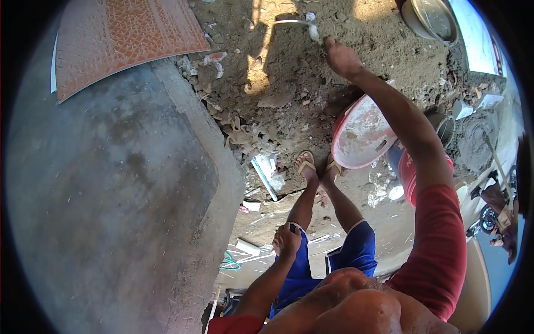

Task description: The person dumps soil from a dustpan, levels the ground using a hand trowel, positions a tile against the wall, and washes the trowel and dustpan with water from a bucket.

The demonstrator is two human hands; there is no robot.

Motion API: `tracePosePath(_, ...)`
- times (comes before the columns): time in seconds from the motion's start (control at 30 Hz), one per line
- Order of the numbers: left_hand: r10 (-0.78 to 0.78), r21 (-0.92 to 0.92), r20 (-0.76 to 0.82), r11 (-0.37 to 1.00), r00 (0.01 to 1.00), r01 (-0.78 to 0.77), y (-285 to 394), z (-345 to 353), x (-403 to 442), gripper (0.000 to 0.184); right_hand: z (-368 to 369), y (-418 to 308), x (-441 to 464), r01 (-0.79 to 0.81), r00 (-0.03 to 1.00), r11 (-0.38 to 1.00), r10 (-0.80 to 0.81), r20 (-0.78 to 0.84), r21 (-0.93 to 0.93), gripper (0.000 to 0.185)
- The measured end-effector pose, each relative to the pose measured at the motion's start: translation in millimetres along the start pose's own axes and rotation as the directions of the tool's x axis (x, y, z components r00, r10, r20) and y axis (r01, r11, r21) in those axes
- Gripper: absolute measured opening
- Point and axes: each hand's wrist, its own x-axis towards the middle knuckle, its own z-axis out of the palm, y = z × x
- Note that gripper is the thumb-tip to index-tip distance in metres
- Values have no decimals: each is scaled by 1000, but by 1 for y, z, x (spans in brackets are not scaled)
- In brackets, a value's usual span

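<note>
My right hand reaches far forward, low over the loose grey-brown soil. Its fingers are closed, and at their tips is a small whitish object whose kind I cannot make out. A thin, curved pale strip runs left from that object. On the knee of the blue shorts rests my left hand, its fingers laid over the knee and holding no object. Under my right forearm, a shallow round pan with a pink rim and grey residue stands tilted.
Left lies a concrete slab with a raised edge, and a brown patterned sheet at its far end. A metal pot stands far right. Near the pan are a red bucket and wet grey mortar. Litter lies by my feet.
</note>
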Motion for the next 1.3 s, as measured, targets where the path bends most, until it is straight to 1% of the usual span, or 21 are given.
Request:
tracePosePath(0.07,-4,1,5,1000,1000,4,-3,-2,5,42,-11,27,27,-125,943,971,180,-280,204,23)
tracePosePath(0.1,0,-19,3,1000,1000,0,-1,-7,6,42,-31,44,47,-268,888,902,368,-277,338,27)
tracePosePath(0.13,-3,-35,15,999,1000,4,-2,-8,2,43,-42,61,62,-399,808,792,542,-230,463,31)
tracePosePath(0.2,-6,-40,21,999,1000,6,-4,-7,1,43,-21,129,101,-631,762,633,614,207,449,35)
tracePosePath(0.3,-31,-43,13,999,999,32,2,-8,0,43,2,51,75,-467,841,828,524,-134,310,37)
tracePosePath(0.33,-35,-34,39,999,999,36,0,-8,-1,42,-6,18,54,-501,835,779,549,-24,377,36)
tracePosePath(0.37,-33,-30,55,999,998,35,2,-9,1,41,19,2,45,-431,901,855,424,92,289,34)
tracePosePath(0.43,-19,-50,41,999,999,21,10,-13,1,40,4,-59,6,-195,976,968,176,130,159,30)
tracePosePath(0.53,-36,-64,17,997,999,37,0,-15,-2,39,-8,-75,10,-159,984,948,128,127,276,29)
tracePosePath(0.57,-21,-74,-5,997,1000,21,-3,-10,-1,39,-10,-62,23,-201,976,883,220,5,425,26)
tracePosePath(0.63,-23,-103,-8,994,1000,22,-4,-7,3,40,-8,-11,76,-240,882,875,378,-282,420,33)
tracePosePath(0.67,-42,-110,-20,993,999,40,-4,-10,4,40,9,30,126,-368,830,886,450,-328,283,30)
tracePosePath(0.73,-44,-132,57,990,997,51,-5,-17,4,41,9,97,182,-511,771,819,571,-281,262,30)
tracePosePath(0.9,-33,-126,51,991,998,39,-9,-22,4,41,32,5,189,-367,838,842,484,-253,395,29)
tracePosePath(0.93,-35,-116,74,992,997,44,-6,-28,7,41,33,-17,184,-325,830,789,502,-243,521,30)
tracePosePath(1.0,-22,-138,61,990,998,30,-7,-31,6,41,30,-55,164,-216,813,480,571,-116,850,30)
tracePosePath(1.03,-48,-141,87,988,995,60,-5,-32,5,41,67,-53,163,-235,881,818,407,-241,525,31)
tracePosePath(1.1,-40,-141,75,989,996,50,-1,-27,4,42,57,-69,132,-179,972,982,187,-141,64,36)
tracePosePath(1.13,-31,-138,82,989,996,42,0,-27,3,42,30,-101,87,-181,983,982,181,1,48,41)
tracePosePath(1.2,-44,-92,77,994,996,51,5,-31,3,41,33,-129,37,-116,992,993,116,53,-6,45)
tracePosePath(1.3,-43,-66,82,997,996,48,10,-31,-1,40,36,-139,-20,-231,956,967,205,210,108,43)
